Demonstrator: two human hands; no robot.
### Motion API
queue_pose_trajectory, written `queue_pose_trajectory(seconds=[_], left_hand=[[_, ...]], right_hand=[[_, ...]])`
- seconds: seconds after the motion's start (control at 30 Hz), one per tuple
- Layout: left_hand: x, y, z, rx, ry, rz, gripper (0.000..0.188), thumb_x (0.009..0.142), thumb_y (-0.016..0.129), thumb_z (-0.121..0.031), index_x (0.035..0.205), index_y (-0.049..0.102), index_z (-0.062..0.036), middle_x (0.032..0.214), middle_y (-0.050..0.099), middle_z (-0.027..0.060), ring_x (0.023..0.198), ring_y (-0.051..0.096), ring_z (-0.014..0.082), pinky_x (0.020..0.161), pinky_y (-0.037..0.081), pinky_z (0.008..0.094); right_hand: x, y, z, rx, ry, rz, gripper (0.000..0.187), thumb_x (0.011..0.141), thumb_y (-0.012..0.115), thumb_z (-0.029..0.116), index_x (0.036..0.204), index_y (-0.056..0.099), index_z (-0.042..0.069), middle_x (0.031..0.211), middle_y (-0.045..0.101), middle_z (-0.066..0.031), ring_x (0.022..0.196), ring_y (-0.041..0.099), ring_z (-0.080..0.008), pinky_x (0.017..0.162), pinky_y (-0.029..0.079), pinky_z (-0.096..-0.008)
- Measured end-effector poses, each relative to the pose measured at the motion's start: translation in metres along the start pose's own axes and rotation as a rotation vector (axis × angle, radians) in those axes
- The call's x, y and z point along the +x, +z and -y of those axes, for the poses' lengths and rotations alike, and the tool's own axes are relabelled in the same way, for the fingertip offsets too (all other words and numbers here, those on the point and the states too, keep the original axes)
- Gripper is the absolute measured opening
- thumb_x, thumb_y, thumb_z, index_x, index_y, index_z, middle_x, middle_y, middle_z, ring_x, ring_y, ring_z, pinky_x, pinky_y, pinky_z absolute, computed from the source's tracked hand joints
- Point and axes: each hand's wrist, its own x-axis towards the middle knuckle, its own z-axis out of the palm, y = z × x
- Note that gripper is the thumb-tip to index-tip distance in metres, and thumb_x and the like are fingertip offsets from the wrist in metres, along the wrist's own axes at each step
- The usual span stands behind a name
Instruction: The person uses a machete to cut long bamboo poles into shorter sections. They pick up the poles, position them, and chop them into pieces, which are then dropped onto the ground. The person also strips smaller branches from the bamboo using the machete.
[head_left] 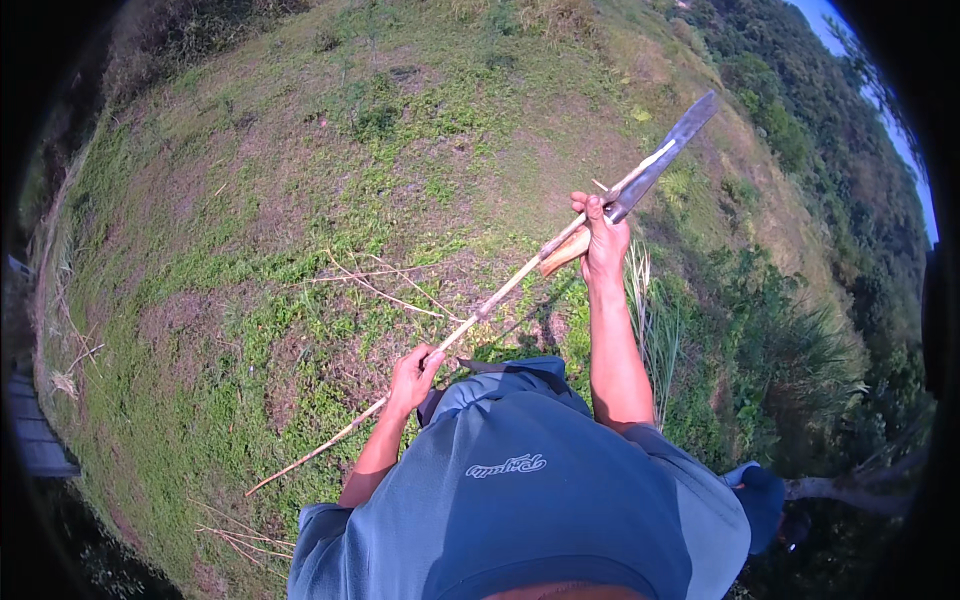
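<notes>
A long, thin pale stick (512,284) runs slantwise across the front of my body, its thin end low on the left and its cut, pale end high on the right. My left hand (412,374) is closed round its lower part, near my waist. Farther out to the right, my right hand (606,245) grips a machete (672,158) by its wooden handle, the thumb lying along the top. The dark blade points up and away to the right. The stick's upper part lies along the handle and blade, against the right hand's fingers.
Forked dry twigs (395,290) lie on the grassy ground ahead of me, and more dry stalks (245,540) lie at lower left. Tall grass (645,310) grows beside my right forearm. A wooded slope (830,170) rises at the right; a grey roof-like surface (38,430) shows far left.
</notes>
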Motion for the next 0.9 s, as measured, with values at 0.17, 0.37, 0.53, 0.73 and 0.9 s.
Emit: queue_pose_trajectory(seconds=[0.17, 0.37, 0.53, 0.73, 0.9], left_hand=[[0.027, -0.008, -0.007, -0.097, -0.084, 0.181, 0.044, 0.098, 0.046, -0.042, 0.079, 0.054, -0.0035, 0.060, 0.046, 0.0058, 0.056, 0.042, 0.0144, 0.053, 0.036, 0.0340], [0.054, 0.008, -0.079, -0.104, 0.022, 0.149, 0.034, 0.097, 0.051, -0.037, 0.090, 0.060, -0.0051, 0.061, 0.051, 0.0090, 0.058, 0.050, 0.0188, 0.056, 0.040, 0.0351], [0.065, 0.033, -0.110, 0.088, 0.135, -0.224, 0.021, 0.092, 0.058, -0.026, 0.103, 0.065, -0.0095, 0.076, 0.064, 0.0124, 0.063, 0.063, 0.0321, 0.055, 0.048, 0.0403], [0.057, 0.042, -0.099, -0.031, 0.092, -0.092, 0.025, 0.092, 0.060, -0.030, 0.104, 0.067, -0.0096, 0.067, 0.059, 0.0085, 0.056, 0.056, 0.0190, 0.052, 0.043, 0.0337], [0.063, -0.001, -0.105, -0.463, -0.137, 0.476, 0.032, 0.095, 0.057, -0.036, 0.099, 0.068, -0.0062, 0.057, 0.043, -0.0063, 0.052, 0.037, 0.0062, 0.050, 0.031, 0.0243]], right_hand=[[-0.021, -0.002, -0.015, 0.042, 0.068, 0.163, 0.034, 0.084, 0.073, 0.023, 0.101, 0.060, -0.003, 0.088, 0.065, -0.0086, 0.070, 0.058, -0.0108, 0.066, 0.048, -0.0220], [-0.041, 0.009, -0.017, -0.021, 0.140, 0.167, 0.029, 0.084, 0.073, 0.016, 0.099, 0.061, -0.004, 0.087, 0.065, -0.0085, 0.068, 0.057, -0.0106, 0.061, 0.047, -0.0219], [-0.031, 0.023, -0.017, 0.043, 0.061, 0.025, 0.031, 0.080, 0.076, 0.007, 0.093, 0.049, 0.005, 0.086, 0.065, -0.0108, 0.067, 0.058, -0.0130, 0.058, 0.049, -0.0251], [-0.021, 0.009, -0.008, 0.160, -0.026, 0.032, 0.031, 0.082, 0.075, 0.013, 0.098, 0.050, 0.004, 0.083, 0.064, -0.0094, 0.067, 0.060, -0.0158, 0.059, 0.048, -0.0258], [-0.036, 0.002, -0.010, 0.390, 0.053, 0.016, 0.026, 0.086, 0.070, 0.022, 0.098, 0.051, 0.008, 0.082, 0.059, -0.0072, 0.068, 0.056, -0.0149, 0.062, 0.047, -0.0263]])
